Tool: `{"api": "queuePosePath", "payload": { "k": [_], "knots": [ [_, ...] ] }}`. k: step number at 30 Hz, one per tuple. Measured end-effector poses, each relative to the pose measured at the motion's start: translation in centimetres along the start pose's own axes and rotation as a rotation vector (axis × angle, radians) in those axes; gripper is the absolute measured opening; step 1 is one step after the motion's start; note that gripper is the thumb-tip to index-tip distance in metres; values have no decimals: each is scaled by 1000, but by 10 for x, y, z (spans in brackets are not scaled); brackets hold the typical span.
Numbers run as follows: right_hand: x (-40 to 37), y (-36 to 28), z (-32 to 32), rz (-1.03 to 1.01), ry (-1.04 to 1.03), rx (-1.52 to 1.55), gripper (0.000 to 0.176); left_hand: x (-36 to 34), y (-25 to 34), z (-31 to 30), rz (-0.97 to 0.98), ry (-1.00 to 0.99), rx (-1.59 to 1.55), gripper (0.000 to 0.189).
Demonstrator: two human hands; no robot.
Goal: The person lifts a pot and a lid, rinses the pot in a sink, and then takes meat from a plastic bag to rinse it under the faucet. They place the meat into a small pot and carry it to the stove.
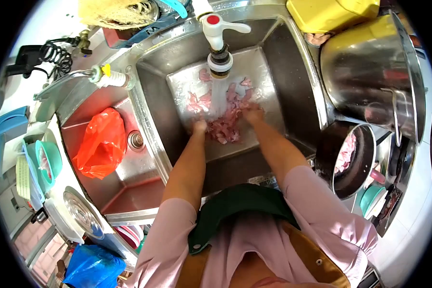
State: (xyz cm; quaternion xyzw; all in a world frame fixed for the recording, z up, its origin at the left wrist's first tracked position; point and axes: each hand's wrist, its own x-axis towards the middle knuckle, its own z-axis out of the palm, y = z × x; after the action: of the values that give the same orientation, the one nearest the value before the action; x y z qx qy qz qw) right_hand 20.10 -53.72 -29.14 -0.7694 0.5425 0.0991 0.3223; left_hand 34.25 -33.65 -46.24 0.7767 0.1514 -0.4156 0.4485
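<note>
Pink pieces of raw meat lie spread over the floor of a steel sink. Water runs from the white tap onto them. My left hand is down in the sink at the left edge of the meat. On the other side, my right hand reaches in among the pieces. The fingers of both hands are blurred and partly hidden by the meat and water, so I cannot tell how they are held.
A red plastic bag lies in the smaller left basin near its drain. To the right stand a big steel pot and a dark pan with pale pink meat inside. A yellow container sits behind.
</note>
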Motion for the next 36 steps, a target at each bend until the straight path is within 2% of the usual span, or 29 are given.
{"api": "queuePosePath", "payload": {
  "k": [1,2,3,4,5,6,7,8,9,10,11,12,14,15,16,17,19,20,22,23,25,26,28,29,31,32,33,35,36],
  "knots": [
    [13,4,41,-143,-94,-63,55,-11,14,5,103,88,254,49],
    [21,0,76,-286,-191,-126,53,-76,67,7,254,48,371,51],
    [7,-18,89,-133,-118,-23,50,-98,76,17,244,45,367,51],
    [-8,-33,92,18,-40,82,47,-112,82,27,94,6,129,51],
    [-13,-39,87,18,-41,80,47,-117,82,31,-54,-31,-108,52],
    [-17,-45,80,45,-51,297,46,-108,75,23,-52,-31,-108,52],
    [-18,-49,75,71,-60,516,46,-89,60,8,-237,-688,-571,53],
    [-13,-47,77,67,-57,519,46,-93,68,-1,-418,-1354,-1024,54],
    [-6,-47,79,56,-241,647,48,-100,74,4,-411,-1357,-1020,54],
    [0,-46,81,44,-427,771,52,-137,112,12,-413,-901,-894,57],
    [-4,-56,70,39,-426,774,52,-159,135,16,-401,-450,-750,59],
    [-15,-78,45,25,-495,693,51,-149,133,15,-395,-450,-748,59],
    [-27,-103,11,16,-568,614,51,-119,124,10,-270,-727,-715,61],
    [-27,-109,1,-119,-419,331,48,-131,138,13,-273,-725,-713,61],
    [-29,-115,-12,-250,-263,46,45,-155,167,18,-237,-692,-880,59],
    [-35,-123,-38,-252,-258,45,45,-168,185,24,-197,-656,-1046,57],
    [-47,-127,-91,-705,-74,-331,34,-160,185,35,-193,-731,-1190,51],
    [-39,-121,-89,-713,-70,-334,34,-167,191,40,-138,-662,-1139,49],
    [-19,-114,-79,-370,75,363,33,-197,216,39,-81,-585,-1050,42],
    [-24,-112,-75,-373,76,363,33,-195,213,40,-79,-586,-1052,42],
    [-39,-110,-66,-865,298,-163,31,-185,208,44,26,-474,-1103,36],
    [-36,-107,-58,-864,299,-163,31,-191,210,41,26,-475,-1102,36],
    [-28,-108,-46,-683,234,287,27,-201,213,26,-106,-452,-1078,32],
    [-25,-111,-46,-687,232,295,27,-201,210,19,-99,-446,-1075,32],
    [-22,-113,-53,95,-502,1090,24,-208,205,7,-94,-423,-1044,31],
    [-25,-114,-59,228,-764,1406,28,-222,209,1,-76,-509,-1118,31],
    [-31,-119,-60,228,-768,1409,28,-224,206,-3,-74,-506,-1115,31],
    [-43,-130,-60,296,-960,1698,27,-235,210,-10,-47,-619,-1193,30],
    [-42,-130,-55,294,-962,1697,27,-243,210,-8,-34,-570,-1223,30]
  ]
}}
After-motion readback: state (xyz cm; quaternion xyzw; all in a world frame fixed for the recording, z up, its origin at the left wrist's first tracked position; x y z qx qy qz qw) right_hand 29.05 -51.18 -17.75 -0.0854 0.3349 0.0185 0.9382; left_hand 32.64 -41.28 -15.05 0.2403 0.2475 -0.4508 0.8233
